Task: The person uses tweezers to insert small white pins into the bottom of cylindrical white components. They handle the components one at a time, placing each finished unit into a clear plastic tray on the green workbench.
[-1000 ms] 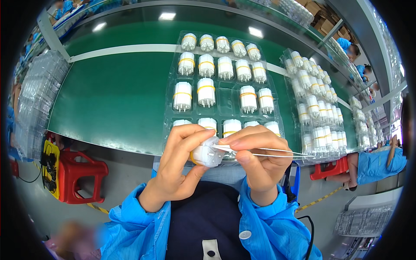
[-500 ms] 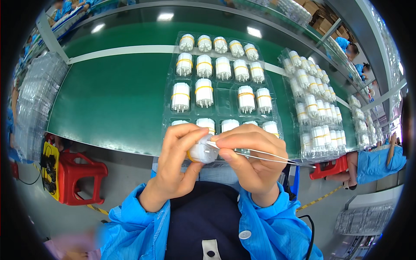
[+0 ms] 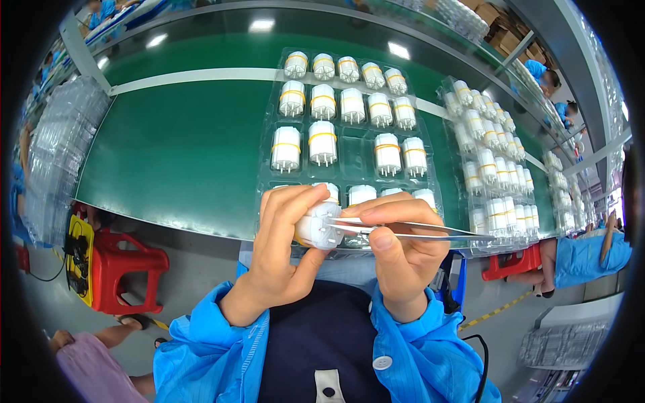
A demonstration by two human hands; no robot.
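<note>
My left hand has its fingers wrapped round a white cylindrical plug, pinned face turned to the right. Pinched in my right hand is a pair of metal tweezers; their tips reach the plug's face, and their joined end points right. Whether the tips grip anything there is too small to tell. Just beyond my hands lies a clear plastic tray of similar white plugs, each with a yellow band, pins toward me. My hands partly cover the tray's nearest row.
More filled trays stand to the right on the green table. Stacked clear trays rise at the left edge. Red stools stand below on both sides. A person in pink is at the lower left.
The tweezers now lie flatter, with their broad side showing, and their tips stay at the plug. The tray appears slightly farther right in view. The person in pink shows more.
</note>
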